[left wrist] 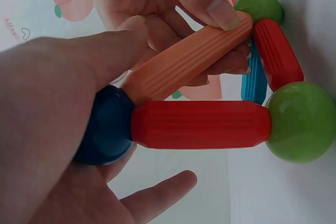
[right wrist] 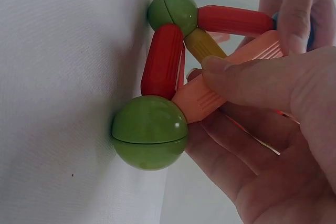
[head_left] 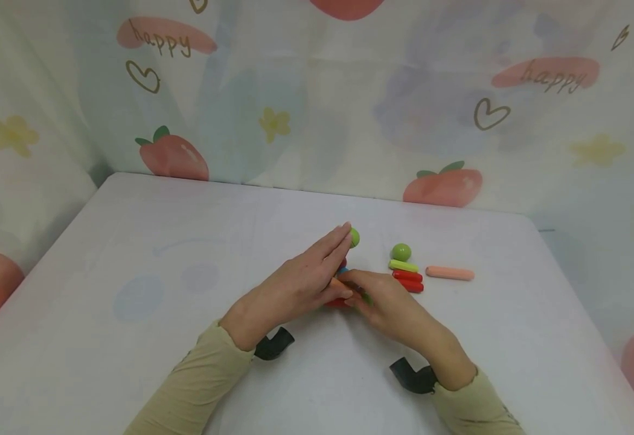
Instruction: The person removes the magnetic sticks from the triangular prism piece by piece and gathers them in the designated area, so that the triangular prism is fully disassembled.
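My right hand [head_left: 390, 299] pinches an orange magnetic rod [right wrist: 199, 98] between thumb and fingers. One end of this rod is at a green ball [right wrist: 149, 132] low by the table, the other at a dark blue ball [left wrist: 107, 127]. My left hand [head_left: 306, 275] holds the blue ball, thumb over it and fingers behind. From the blue ball a red rod [left wrist: 202, 124] runs to another green ball [left wrist: 302, 121]. A second red rod [right wrist: 163, 61] links the two green balls. A yellow rod [right wrist: 205, 45] and a light blue rod [left wrist: 254, 74] show partly behind.
Right of the hands on the white table [head_left: 186, 362] lie a green ball [head_left: 401, 252], a lime rod [head_left: 404, 266], two red rods [head_left: 408, 281] and an orange rod [head_left: 450, 273]. Another green ball [head_left: 355, 237] peeks past the left fingertips. A printed curtain [head_left: 317, 121] stands behind.
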Available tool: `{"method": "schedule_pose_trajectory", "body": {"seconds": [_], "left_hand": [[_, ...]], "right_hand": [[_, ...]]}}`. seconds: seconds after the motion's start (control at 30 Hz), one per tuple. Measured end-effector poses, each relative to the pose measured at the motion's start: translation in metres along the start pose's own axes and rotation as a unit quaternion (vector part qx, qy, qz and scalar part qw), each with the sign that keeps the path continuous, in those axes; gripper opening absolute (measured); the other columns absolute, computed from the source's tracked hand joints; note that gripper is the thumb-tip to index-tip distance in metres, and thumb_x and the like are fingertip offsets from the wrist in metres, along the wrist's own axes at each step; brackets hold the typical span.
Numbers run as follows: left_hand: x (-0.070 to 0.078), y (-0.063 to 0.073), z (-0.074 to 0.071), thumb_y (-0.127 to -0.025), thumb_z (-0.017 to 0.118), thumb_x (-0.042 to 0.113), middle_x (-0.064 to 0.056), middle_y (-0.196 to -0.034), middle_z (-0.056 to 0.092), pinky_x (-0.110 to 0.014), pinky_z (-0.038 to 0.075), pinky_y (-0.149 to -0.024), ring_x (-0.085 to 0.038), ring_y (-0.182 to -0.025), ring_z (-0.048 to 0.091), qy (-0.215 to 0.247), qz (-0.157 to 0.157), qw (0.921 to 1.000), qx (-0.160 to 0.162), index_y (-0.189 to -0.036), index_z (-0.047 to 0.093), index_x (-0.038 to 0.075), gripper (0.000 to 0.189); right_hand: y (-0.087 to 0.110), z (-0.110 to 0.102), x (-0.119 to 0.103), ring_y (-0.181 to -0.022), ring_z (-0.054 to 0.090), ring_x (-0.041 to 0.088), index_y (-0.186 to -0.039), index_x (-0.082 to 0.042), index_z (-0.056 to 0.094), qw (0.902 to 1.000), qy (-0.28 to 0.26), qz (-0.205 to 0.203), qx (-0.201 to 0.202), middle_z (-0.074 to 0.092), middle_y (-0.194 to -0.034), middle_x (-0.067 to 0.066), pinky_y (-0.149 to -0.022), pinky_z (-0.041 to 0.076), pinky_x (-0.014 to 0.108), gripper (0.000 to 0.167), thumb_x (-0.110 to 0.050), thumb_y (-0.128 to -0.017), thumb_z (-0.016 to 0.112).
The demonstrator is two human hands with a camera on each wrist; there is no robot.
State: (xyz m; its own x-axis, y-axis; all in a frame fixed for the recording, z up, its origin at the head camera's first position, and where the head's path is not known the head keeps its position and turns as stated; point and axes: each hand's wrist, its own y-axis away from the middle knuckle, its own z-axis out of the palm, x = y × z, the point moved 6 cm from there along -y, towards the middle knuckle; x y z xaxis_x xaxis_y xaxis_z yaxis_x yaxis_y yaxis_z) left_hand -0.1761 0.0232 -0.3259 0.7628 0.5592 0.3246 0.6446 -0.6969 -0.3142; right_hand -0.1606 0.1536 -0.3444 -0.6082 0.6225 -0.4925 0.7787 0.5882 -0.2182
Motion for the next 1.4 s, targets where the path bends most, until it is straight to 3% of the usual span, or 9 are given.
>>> {"method": "schedule_pose_trajectory", "body": {"seconds": [0.47,1.0,1.4], "left_hand": [[0.0006,-0.0011,0.0025,-0.101,0.056,0.032,-0.007,-0.166,0.018,-0.030,0.041,-0.112,-0.018,-0.154,0.020,-0.007,-0.016,0.9996,-0.022,-0.156,0.025,0.001,0.070],[0.0009,-0.0002,0.0017,-0.103,0.054,0.030,-0.010,-0.166,0.020,-0.030,0.039,-0.114,-0.020,-0.153,0.023,-0.009,-0.010,0.9999,-0.010,-0.155,0.026,-0.001,0.067],[0.0011,-0.0007,0.0023,-0.103,0.054,0.030,-0.010,-0.166,0.020,-0.030,0.040,-0.113,-0.020,-0.153,0.024,-0.019,-0.006,0.9997,-0.012,-0.155,0.027,-0.001,0.066]], "right_hand": [[0.0010,0.0003,0.0022,-0.081,0.060,0.004,-0.109,-0.014,0.064,0.9997,0.005,0.021,-0.007,0.069,-0.092,-0.005,-0.078,0.058,0.029,0.023,-0.006,-0.089,0.072],[0.0002,0.0005,0.0015,-0.079,0.059,0.003,-0.104,-0.014,0.063,0.9996,0.018,0.019,-0.005,0.067,-0.088,-0.008,-0.077,0.058,0.028,0.021,-0.005,-0.088,0.073],[0.0021,0.0025,0.0050,-0.084,0.065,0.006,-0.110,-0.010,0.065,0.9998,0.008,-0.016,0.009,0.072,-0.095,-0.002,-0.080,0.059,0.030,0.026,-0.002,-0.087,0.074]]}}
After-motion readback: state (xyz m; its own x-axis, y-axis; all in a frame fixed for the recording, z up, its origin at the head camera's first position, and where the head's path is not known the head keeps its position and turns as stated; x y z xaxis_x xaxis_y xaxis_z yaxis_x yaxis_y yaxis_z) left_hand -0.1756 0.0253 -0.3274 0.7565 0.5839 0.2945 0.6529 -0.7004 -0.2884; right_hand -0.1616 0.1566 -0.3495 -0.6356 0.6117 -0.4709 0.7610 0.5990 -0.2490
